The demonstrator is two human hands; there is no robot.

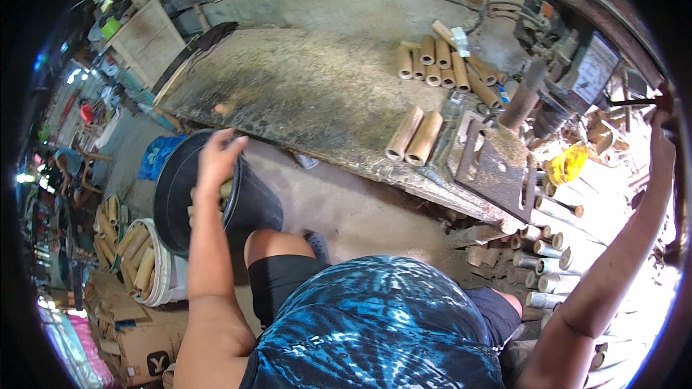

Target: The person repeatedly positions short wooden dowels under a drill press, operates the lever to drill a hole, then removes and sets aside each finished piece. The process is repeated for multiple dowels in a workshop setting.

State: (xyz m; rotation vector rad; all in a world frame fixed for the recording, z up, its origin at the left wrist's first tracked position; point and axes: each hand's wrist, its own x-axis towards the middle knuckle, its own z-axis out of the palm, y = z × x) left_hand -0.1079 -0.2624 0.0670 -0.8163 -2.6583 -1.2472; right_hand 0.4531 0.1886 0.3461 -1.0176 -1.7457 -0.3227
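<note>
My left hand (218, 159) is held over the rim of a large black bucket (261, 198), with its fingers apart and nothing in them. Some bamboo pieces show inside the bucket, partly hidden by my forearm. Far to the right, my right hand (662, 117) is closed on the dark lever (633, 103) of a drill press (525, 94); the fisheye rim darkens part of this grip. Below the press head lies its metal table (490, 166), dusted with shavings. Two short bamboo tubes (424, 138) lie side by side on the wooden bench, just left of that table.
More bamboo tubes (435, 65) are stacked at the back of the wooden bench (288, 79). A yellow plastic container (567, 166) sits among shavings, above many piled tubes (559, 282). At left stand a white bucket of tubes (167, 274) and a cardboard box (148, 346).
</note>
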